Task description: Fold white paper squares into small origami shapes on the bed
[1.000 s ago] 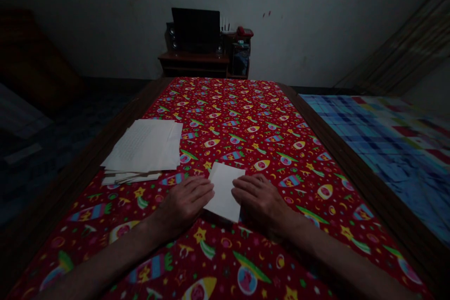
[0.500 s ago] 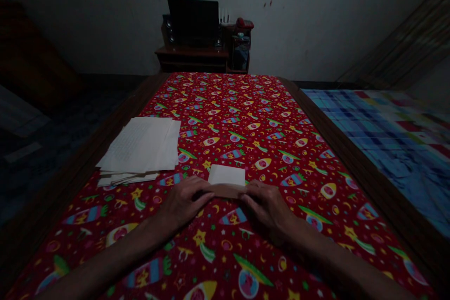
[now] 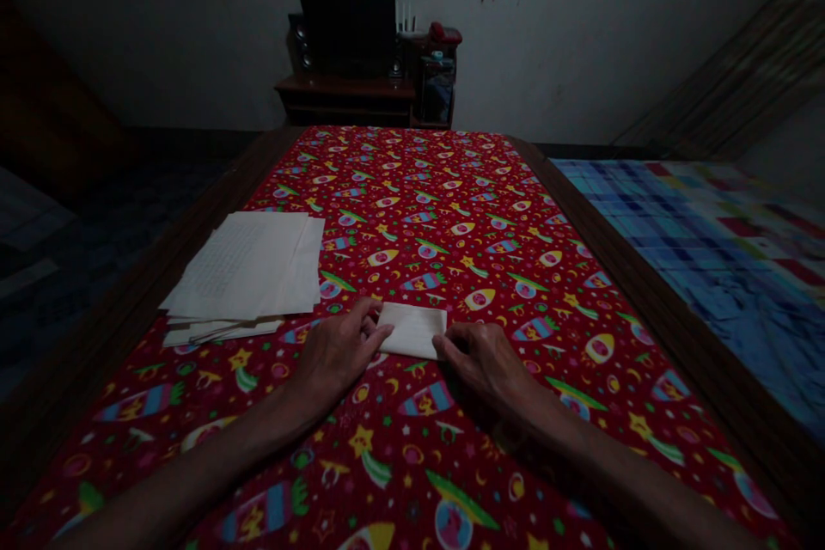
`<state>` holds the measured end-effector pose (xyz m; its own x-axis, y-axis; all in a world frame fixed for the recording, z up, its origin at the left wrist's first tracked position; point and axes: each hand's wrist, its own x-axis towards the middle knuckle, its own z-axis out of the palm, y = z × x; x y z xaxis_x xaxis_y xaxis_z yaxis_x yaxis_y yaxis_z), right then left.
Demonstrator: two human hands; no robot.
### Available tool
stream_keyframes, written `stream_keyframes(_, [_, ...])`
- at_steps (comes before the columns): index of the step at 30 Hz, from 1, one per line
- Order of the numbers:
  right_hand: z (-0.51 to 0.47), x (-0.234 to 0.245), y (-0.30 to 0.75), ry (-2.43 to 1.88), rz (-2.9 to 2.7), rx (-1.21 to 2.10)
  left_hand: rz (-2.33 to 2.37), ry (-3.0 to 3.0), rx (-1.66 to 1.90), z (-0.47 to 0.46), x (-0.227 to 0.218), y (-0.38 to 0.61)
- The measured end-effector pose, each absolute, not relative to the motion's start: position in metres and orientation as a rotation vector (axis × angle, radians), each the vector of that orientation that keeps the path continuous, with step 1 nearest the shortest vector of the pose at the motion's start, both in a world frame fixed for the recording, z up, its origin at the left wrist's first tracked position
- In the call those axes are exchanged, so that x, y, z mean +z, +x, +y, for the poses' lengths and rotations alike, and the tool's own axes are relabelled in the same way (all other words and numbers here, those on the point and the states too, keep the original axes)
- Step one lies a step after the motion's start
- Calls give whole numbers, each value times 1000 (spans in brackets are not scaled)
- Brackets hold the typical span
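A small folded sheet of paper lies on the red patterned cloth in front of me, its long side running left to right. My left hand grips its left end, the thumb on top and the index finger at the far left corner. At the near right corner, my right hand pinches the paper between thumb and curled fingers. To the left of my left hand rests a loose stack of paper sheets; the top one carries faint writing.
Dark wooden borders run along both sides of the cloth. Beyond its far end stand a desk with a black monitor and a red telephone. A blue checked cloth spreads out at the right.
The raised near flap of the paper has come down, leaving a narrower flat strip. My left hand's fingers have shifted up to its far left corner. The view has tilted slightly.
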<state>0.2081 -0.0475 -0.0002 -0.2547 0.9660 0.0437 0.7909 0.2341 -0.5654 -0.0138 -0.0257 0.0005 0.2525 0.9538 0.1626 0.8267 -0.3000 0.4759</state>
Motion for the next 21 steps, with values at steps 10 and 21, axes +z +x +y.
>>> stream_keyframes(10, [-47,1,206,-1603,-2138,611,1428,2738,656,-32,-4,-9])
stream_keyframes(21, [-46,1,207,-1596,-2116,614,1042,2898,599,-49,-14,-3])
